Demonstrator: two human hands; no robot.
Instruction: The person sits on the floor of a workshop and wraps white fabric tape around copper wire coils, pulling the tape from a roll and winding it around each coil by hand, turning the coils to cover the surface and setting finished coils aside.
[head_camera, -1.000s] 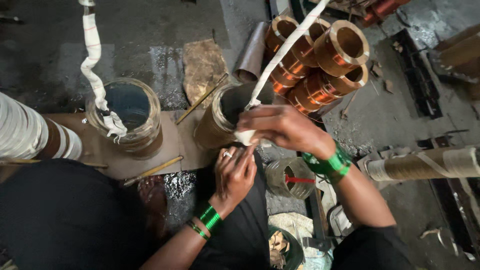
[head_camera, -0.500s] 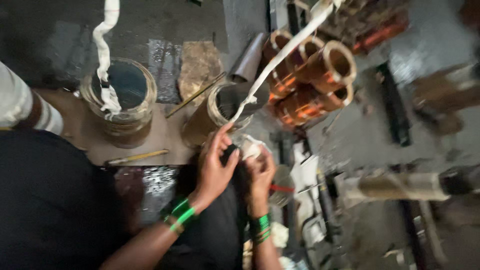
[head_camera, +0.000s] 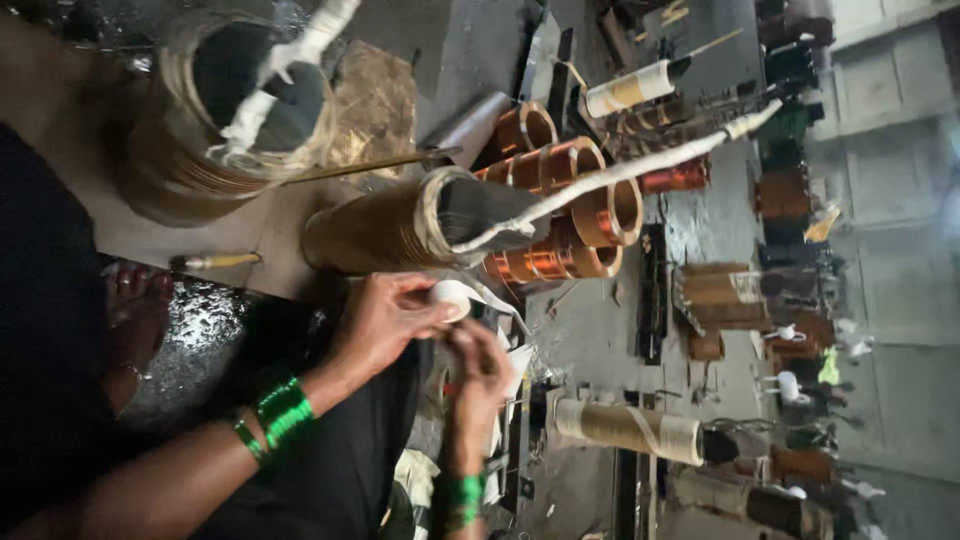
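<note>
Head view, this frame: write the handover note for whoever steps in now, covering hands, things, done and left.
Left hand: pinches a small white tape roll.
Right hand: right beside the roll, fingertips at its loose end.
White tape strip runs from the brown wound coil up past the copper coils.
Done: that coil's rim looks taped.
Left: cannot tell how much wrapping remains; a second coil also trails tape.

The hands (head_camera: 430, 335) are hemmed in above by a paper-wrapped coil (head_camera: 400, 225) lying on the counter (head_camera: 270, 230). To its right the way is blocked by stacked copper coils (head_camera: 575, 215) and crossed by a taut white tape (head_camera: 640, 165). Open floor (head_camera: 590, 360) is left beside the hands.
</note>
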